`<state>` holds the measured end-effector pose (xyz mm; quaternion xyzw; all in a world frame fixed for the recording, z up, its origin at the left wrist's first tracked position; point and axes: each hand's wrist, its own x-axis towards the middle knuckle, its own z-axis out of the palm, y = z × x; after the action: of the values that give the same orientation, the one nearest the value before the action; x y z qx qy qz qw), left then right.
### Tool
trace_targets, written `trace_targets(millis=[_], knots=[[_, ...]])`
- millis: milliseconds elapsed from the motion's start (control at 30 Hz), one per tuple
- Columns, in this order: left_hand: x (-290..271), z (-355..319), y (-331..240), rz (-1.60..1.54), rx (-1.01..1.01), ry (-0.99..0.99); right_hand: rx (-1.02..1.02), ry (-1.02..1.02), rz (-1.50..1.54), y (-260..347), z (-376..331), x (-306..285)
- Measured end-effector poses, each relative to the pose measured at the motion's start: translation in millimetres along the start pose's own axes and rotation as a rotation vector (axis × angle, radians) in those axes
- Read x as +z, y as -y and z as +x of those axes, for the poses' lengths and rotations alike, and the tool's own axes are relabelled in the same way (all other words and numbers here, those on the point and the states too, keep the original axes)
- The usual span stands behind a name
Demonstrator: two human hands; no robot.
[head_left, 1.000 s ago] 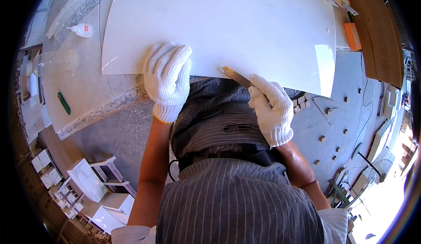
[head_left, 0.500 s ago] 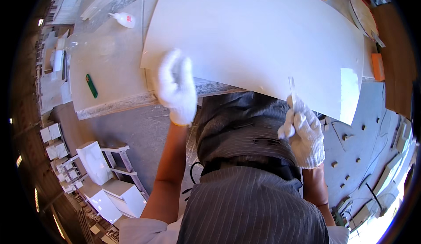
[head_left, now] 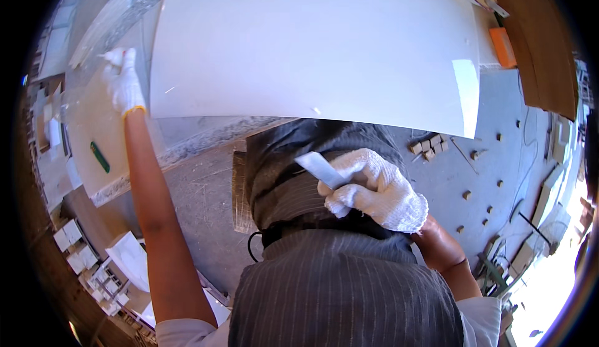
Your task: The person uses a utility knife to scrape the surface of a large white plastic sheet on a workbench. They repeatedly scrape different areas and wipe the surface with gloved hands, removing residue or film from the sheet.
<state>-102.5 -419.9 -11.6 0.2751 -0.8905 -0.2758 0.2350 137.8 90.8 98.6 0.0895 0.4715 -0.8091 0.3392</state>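
At the left of the worktop, my white-gloved left hand (head_left: 126, 86) is closed on a small white squeeze bottle (head_left: 112, 55) with a thin nozzle, most of which the glove hides. In front of my apron, my gloved right hand (head_left: 377, 192) grips a flat, pale metal scraper blade (head_left: 321, 169), its wide end pointing up and left. A large glossy white panel (head_left: 312, 47) lies on the worktop, its near edge overhanging toward me. A small bright speck shows near that edge. The green utility knife (head_left: 99, 157) lies on the worktop near my left forearm.
An orange block (head_left: 502, 47) stands right of the panel, beside a brown board (head_left: 530, 41). White strips (head_left: 103, 25) are stacked at the far left. Small wooden blocks (head_left: 429, 146) and a cable lie on the floor to the right. White boxes stand low on the left.
My left hand has moved from the panel's near left corner out to the bottle and closed on it. My right hand has drawn the scraper back from the panel to my apron. The view has shifted.
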Motion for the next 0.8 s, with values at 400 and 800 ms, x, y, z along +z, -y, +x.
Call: trace_targets(millis=[400,800], knots=[[-5.2,-28.1,-45.0,-0.242,0.147,-0.199,-0.161,-0.034,-0.619,-2.3,-8.4,-14.2],[-35.3,-254.5,-148.3,-0.689,0.158,0.188,-0.556,-0.352,-1.328,4.1,8.6,-39.8]])
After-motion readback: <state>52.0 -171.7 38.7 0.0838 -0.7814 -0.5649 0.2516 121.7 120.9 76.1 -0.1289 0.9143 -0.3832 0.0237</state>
